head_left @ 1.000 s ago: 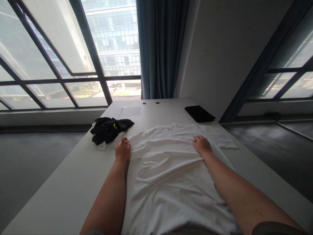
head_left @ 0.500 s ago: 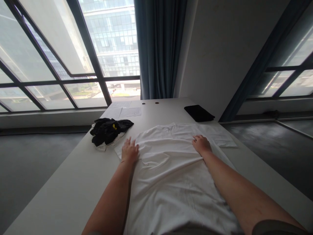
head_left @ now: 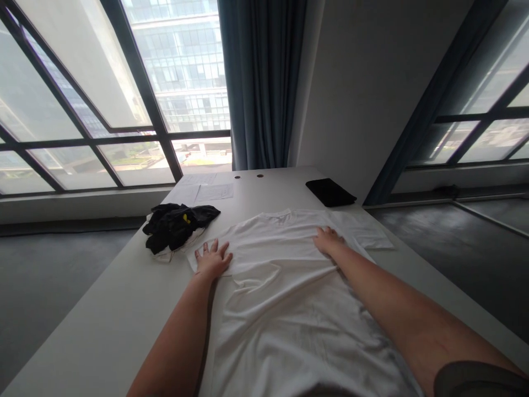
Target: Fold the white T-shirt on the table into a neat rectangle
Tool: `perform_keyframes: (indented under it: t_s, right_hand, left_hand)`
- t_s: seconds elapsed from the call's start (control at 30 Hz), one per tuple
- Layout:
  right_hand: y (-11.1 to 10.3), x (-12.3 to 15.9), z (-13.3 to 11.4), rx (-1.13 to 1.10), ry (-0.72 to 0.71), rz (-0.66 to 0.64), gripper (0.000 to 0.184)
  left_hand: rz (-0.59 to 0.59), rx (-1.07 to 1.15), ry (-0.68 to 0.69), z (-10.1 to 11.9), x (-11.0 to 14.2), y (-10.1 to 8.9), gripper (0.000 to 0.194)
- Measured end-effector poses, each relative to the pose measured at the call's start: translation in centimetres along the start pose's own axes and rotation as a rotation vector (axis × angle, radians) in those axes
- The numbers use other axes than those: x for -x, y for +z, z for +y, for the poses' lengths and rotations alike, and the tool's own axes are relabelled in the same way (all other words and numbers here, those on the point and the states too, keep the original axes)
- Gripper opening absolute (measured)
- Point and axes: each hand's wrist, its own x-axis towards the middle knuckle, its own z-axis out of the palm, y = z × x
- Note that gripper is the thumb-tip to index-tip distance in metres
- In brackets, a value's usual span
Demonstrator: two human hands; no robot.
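Note:
A white T-shirt lies spread on the white table, its collar toward the far end and its hem toward me. Wrinkles run across its chest and body. My left hand rests with spread fingers on the left sleeve area. On the upper right of the chest lies my right hand, palm down with its fingers stretched over the cloth. Neither hand grasps anything. The right sleeve extends flat beyond my right hand.
A crumpled black garment with a yellow spot lies at the left, over some white cloth. Papers are at the far left of the table. A flat black item lies at the far right. Two round holes are near the back edge.
My left hand has shifted slightly left on the sleeve, its fingers spreading wider. My right hand has flattened on the chest. The whole view has shifted a little.

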Motion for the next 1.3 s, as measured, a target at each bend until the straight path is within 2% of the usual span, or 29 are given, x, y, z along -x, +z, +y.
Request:
perform_keyframes:
  t_s: [0.07,0.13,0.23,0.33,0.43,0.53,0.7,0.9,1.1,1.2,1.3]
  right_hand:
    - [-0.5,0.3,-2.9,-0.014,-0.112,0.065,0.062]
    - [-0.7,0.9,-7.1,-0.032,-0.348,0.139,0.062]
    - [-0.6,2.4,-14.2,-0.072,-0.57,0.06,0.067]
    - [-0.3,3.2,-20.1,-0.093,-0.65,-0.075,0.066]
    - [0.2,2.8,-23.4,-0.078,-0.637,-0.193,0.064]
    - [0.8,1.5,-24.4,-0.069,-0.599,-0.187,0.066]
    - [1.4,-0.4,-24.7,-0.064,-0.573,-0.157,0.069]
    - [2.2,-1.1,-24.7,-0.087,-0.58,-0.116,0.069]
    - [2.3,-0.8,-24.2,-0.108,-0.591,-0.085,0.065]
    - [2.3,-0.6,-24.0,-0.105,-0.603,-0.084,0.065]
    - [2.4,-0.4,-23.8,-0.101,-0.617,-0.09,0.065]
  left_hand:
    - [0.02,-0.003,0.006,-0.1,-0.4,0.2,0.065]
    - [0.041,-0.007,0.012,-0.1,-0.5,0.5,0.064]
    - [0.069,-0.007,0.024,-0.2,-0.6,0.7,0.061]
    - [0.103,0.005,0.04,-0.7,-0.9,0.8,0.058]
    - [0.15,0.023,0.069,-1.5,-1.8,0.6,0.052]
    - [0.191,0.045,0.093,-2.3,-2.9,0.3,0.047]
    - [0.279,0.029,0.085,-2.7,-3.5,0.4,0.043]
    - [0.335,-0.039,-0.032,-1.6,-2.7,0.2,0.045]
    - [0.197,-0.078,-0.154,0.6,0.5,0.2,0.058]
    - [0.154,-0.047,-0.201,0.1,2.7,0.5,0.058]
    - [0.149,-0.03,-0.227,-1.2,4.7,0.8,0.061]
